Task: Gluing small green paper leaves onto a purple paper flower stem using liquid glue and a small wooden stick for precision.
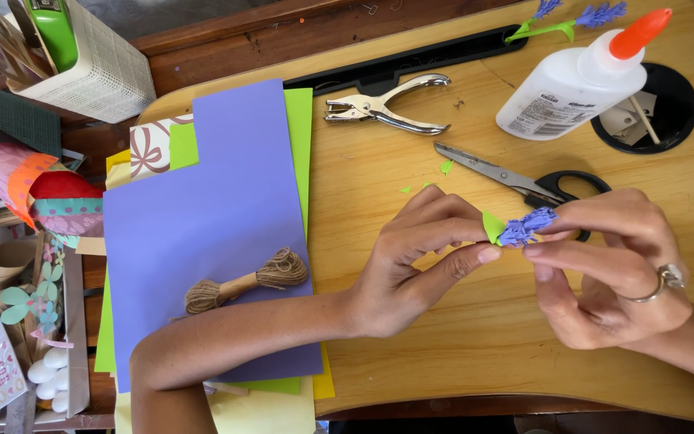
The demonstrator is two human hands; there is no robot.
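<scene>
Both forearms are bare, with no sleeves in view. The right hand [612,269] wears a silver ring with a raised setting on one finger, on the side away from the scissors [524,181]. The left hand [411,265] wears no ring or band. Nails are short and unpainted.

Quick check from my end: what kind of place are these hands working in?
Most likely a home craft desk. A wooden table holds stacked coloured paper, a glue bottle, scissors and a hole punch, while the left hand and right hand hold a small paper flower.
</scene>
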